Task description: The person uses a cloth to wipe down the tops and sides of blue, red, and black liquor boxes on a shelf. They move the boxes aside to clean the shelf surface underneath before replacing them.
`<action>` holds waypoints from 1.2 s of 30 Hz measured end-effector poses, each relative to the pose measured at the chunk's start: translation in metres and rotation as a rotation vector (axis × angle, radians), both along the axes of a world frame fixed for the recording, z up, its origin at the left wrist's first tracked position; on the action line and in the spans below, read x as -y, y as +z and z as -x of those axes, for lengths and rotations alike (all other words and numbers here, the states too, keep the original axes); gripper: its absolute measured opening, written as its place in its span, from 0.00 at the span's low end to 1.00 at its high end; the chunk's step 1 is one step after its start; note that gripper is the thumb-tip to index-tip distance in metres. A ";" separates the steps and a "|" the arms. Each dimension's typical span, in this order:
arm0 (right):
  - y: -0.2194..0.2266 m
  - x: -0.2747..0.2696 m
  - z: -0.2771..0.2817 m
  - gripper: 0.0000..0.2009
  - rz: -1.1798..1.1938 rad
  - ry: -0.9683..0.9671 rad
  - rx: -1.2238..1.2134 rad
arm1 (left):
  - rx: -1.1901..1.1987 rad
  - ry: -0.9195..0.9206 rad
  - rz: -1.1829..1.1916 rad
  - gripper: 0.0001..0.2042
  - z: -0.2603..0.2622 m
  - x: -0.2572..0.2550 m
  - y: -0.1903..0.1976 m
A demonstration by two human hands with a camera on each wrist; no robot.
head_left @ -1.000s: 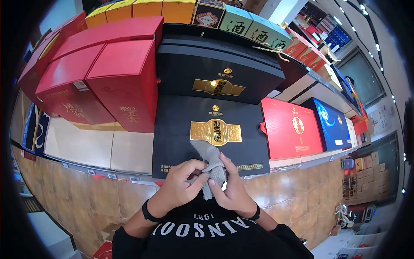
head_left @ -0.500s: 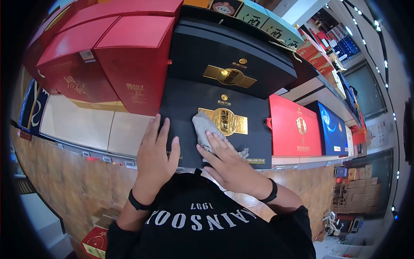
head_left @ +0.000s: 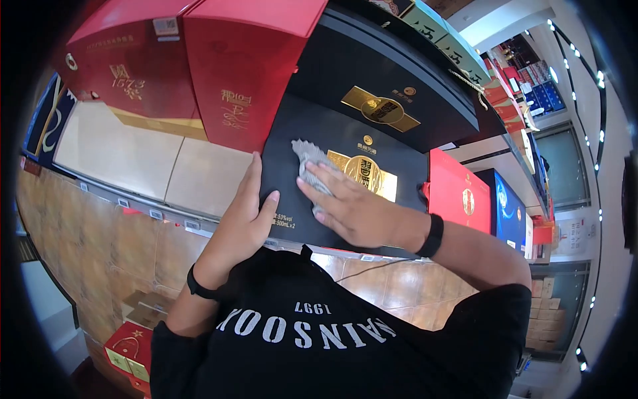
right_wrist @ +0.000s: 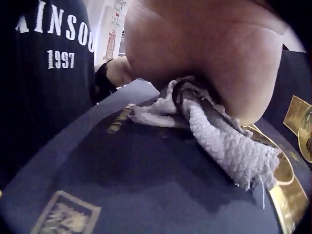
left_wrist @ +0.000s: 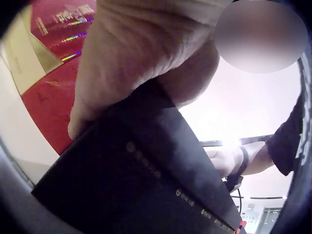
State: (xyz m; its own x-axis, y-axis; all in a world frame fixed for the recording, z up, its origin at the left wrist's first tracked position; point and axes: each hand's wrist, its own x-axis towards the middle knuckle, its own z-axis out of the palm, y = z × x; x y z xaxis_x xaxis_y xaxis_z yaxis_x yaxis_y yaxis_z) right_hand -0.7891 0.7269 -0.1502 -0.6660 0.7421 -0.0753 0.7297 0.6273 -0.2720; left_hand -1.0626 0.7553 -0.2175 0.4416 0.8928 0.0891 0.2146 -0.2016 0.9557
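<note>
A black gift box (head_left: 286,130) with a gold emblem lies flat on the shelf in front of me. My right hand (head_left: 365,213) presses a grey cloth (head_left: 310,157) on its top, left of the emblem, with fingers stretched over the cloth. In the right wrist view the cloth (right_wrist: 229,146) is bunched under the palm, one end sticking out. My left hand (head_left: 240,223) rests at the box's left edge, fingers straight along the side and thumb at the top. The left wrist view has the hand over the edge of the dark box (left_wrist: 117,180).
Tall red boxes (head_left: 246,66) stand close on the left. Behind is an upright black box (head_left: 412,80) with a gold plate. A red box (head_left: 458,196) and a blue box (head_left: 508,213) sit to the right. The shelf's front edge (head_left: 153,214) runs before my body.
Both hands held the cloth over the box a second ago. Then the right hand laid it on the top, and it has since slid leftward; the left hand moved to the left edge.
</note>
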 end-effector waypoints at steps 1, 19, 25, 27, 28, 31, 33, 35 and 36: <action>-0.002 -0.012 0.001 0.33 0.001 0.010 -0.017 | 0.005 -0.003 -0.007 0.38 0.001 0.000 0.001; -0.009 -0.116 -0.008 0.30 -0.024 -0.391 0.049 | 0.007 0.048 0.088 0.34 -0.002 0.002 -0.012; -0.003 -0.057 -0.100 0.29 0.015 -0.561 -0.039 | 0.033 0.009 0.105 0.35 0.000 -0.002 -0.013; -0.008 -0.038 -0.141 0.28 0.036 -0.636 -0.064 | 0.157 -0.038 0.194 0.35 0.002 -0.002 -0.008; -0.001 -0.026 -0.152 0.28 0.074 -0.691 -0.085 | 0.220 -0.057 0.240 0.35 0.003 -0.002 -0.005; -0.004 -0.001 -0.180 0.28 0.012 -0.825 0.025 | 0.340 -0.100 0.351 0.35 0.007 -0.005 -0.004; 0.013 0.018 -0.155 0.29 0.054 -0.969 0.120 | 0.392 -0.116 0.390 0.36 0.011 -0.003 -0.005; -0.009 0.041 -0.147 0.28 -0.049 -0.821 0.019 | 0.433 -0.118 0.411 0.37 0.010 -0.003 -0.006; -0.019 0.056 -0.135 0.27 -0.135 -0.750 -0.020 | 0.429 -0.123 0.403 0.37 0.011 -0.003 -0.007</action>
